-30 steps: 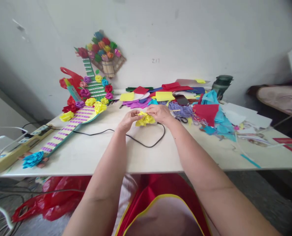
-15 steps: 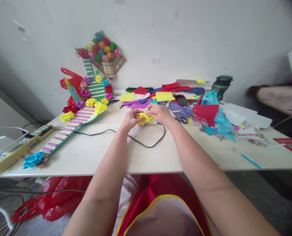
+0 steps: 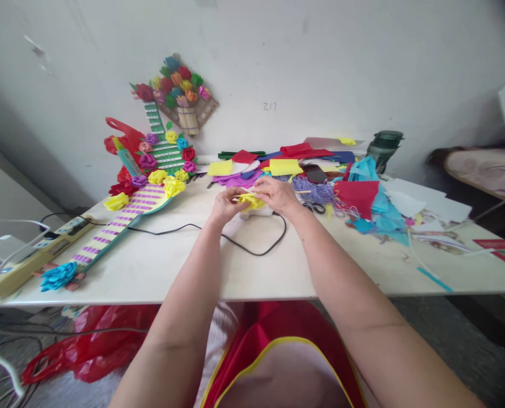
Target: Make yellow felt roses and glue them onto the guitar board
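Observation:
My left hand (image 3: 227, 206) and my right hand (image 3: 276, 195) meet over the middle of the table, both closed on a crumpled yellow paper flower (image 3: 251, 201). A thin pale stick (image 3: 304, 192) runs along the top of the flower and sticks out past my right hand. My fingers hide part of the flower. Just below it lies a white object (image 3: 258, 213) with a black cord (image 3: 261, 254) looping from it; its kind is mostly hidden.
Guitar-shaped crafts (image 3: 127, 218) with paper flowers stand at the left, beside a power strip (image 3: 52, 252). Paper sheets (image 3: 286, 166), purple yarn (image 3: 312, 190), scissors (image 3: 318, 208) and a phone (image 3: 314, 173) lie behind and right. A dark green bottle (image 3: 383, 150) stands at the back.
The yellow flower has turned slightly between my fingers, and more of the thin stick shows above it. Both hands stay in nearly the same place.

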Available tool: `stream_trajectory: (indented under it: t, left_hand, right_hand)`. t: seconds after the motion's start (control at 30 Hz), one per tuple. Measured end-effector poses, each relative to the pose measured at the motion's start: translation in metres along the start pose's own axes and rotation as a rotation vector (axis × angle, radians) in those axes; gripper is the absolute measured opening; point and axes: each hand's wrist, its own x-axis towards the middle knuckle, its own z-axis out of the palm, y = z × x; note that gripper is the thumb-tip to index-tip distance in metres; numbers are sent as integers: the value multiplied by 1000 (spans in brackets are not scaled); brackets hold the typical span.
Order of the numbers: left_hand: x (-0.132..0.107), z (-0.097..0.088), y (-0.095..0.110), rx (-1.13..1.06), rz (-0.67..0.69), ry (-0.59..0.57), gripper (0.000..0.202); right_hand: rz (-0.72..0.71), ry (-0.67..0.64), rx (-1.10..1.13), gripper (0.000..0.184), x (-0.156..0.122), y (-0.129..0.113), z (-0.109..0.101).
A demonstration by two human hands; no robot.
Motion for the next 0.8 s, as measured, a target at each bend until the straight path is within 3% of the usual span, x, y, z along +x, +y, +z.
stream_trajectory:
  t: [0.47, 0.8]
  left_hand:
    - [-1, -6, -3, -13, -52, 76, 36]
    - [1, -7, -4, -106, -127, 143, 45]
  right_hand:
    - [33, 82, 59, 20, -4, 16, 6]
    - [119, 111, 94, 13, -5, 23, -1]
